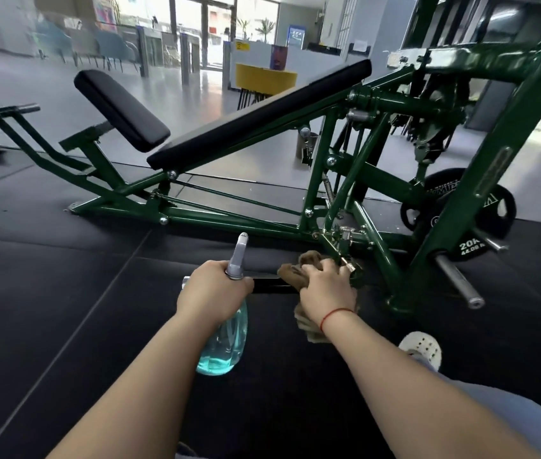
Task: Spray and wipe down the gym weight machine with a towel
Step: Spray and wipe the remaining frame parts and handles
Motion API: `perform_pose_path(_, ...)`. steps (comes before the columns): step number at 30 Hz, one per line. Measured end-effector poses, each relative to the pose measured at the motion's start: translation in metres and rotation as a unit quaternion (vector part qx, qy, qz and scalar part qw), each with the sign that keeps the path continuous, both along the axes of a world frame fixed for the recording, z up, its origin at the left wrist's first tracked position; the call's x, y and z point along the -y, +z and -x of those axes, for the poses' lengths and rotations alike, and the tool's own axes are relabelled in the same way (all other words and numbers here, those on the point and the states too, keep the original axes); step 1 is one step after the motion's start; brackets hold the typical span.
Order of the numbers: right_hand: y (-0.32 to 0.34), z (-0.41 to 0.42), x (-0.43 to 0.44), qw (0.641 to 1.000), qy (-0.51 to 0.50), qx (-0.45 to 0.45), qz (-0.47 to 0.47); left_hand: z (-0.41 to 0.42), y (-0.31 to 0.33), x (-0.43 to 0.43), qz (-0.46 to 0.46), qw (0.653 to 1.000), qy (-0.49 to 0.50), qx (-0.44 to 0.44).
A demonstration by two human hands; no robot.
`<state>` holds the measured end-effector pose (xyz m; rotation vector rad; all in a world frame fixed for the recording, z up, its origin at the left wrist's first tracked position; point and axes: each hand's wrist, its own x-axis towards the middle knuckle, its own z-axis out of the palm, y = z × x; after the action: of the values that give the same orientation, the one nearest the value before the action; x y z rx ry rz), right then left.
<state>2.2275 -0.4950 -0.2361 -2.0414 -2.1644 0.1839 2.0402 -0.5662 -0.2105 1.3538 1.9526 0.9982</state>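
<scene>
Your left hand [216, 289] is curled round the neck of the spray bottle [226, 336], just under its grey sprayer head. The nozzle points up and away from you. The teal body, with pale blue liquid inside, hangs below the fist.

Your right hand [327, 286] has its fingers closed over a bunched brown towel [295, 271] and presses it against a black bar [269, 283] low on the weight machine [239, 223], where the bar meets the green frame. Part of the towel hangs below the wrist. Red string [335, 314] sits round your right wrist.

The bar runs level between your two hands. Whether the left hand touches it: cannot tell.

Machine: dark green tube frame, standing on the black floor mat [47, 293] directly ahead of you. Its long back pad [259, 114] slopes up to the right. The shorter seat pad [123, 111] is tilted at the long pad's lower left end.

Weight plate [467, 226], marked 20K, sits at the right behind a slanted green upright.

White shoe [423, 347] rests on the mat at lower right, near your right forearm.
</scene>
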Motion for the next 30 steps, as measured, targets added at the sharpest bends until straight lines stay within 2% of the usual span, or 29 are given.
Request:
perform_pose_path(8, 0.027, 0.007, 0.017, 0.992, 0.095, -0.005, 0.089, 0.012, 0.02, 0.027, -0.021, 0.999, 0.041, 0.004)
perform_pose_path(10, 0.036, 0.01, 0.017, 0.988, 0.101, -0.061, 0.104, 0.011, 0.023, 0.034, -0.03, 0.999, 0.041, 0.007)
perform_pose_path(13, 0.045, 0.009, 0.015, 0.959, 0.081, -0.238, 0.129, 0.008, 0.023, 0.049, -0.044, 0.998, 0.036, -0.005)
perform_pose_path(16, 0.046, 0.002, 0.013, 0.894, 0.049, -0.425, 0.133, 0.004, 0.02, 0.059, -0.04, 0.998, 0.04, -0.001)
perform_pose_path(20, 0.051, -0.017, 0.009, 0.779, -0.012, -0.6, 0.179, -0.011, 0.02, 0.064, -0.034, 0.996, 0.039, 0.068)
perform_pose_path(24, 0.052, -0.034, -0.004, 0.663, -0.102, -0.711, 0.21, -0.026, 0.026, 0.05, -0.036, 0.988, 0.028, 0.148)
perform_pose_path(28, 0.04, -0.031, -0.025, 0.595, -0.145, -0.763, 0.207, -0.039, 0.025, 0.028, -0.032, 0.98, 0.015, 0.198)
perform_pose_path(30, 0.034, -0.017, -0.04, 0.574, -0.159, -0.777, 0.204, -0.041, 0.017, 0.017, -0.019, 0.977, 0.018, 0.214)
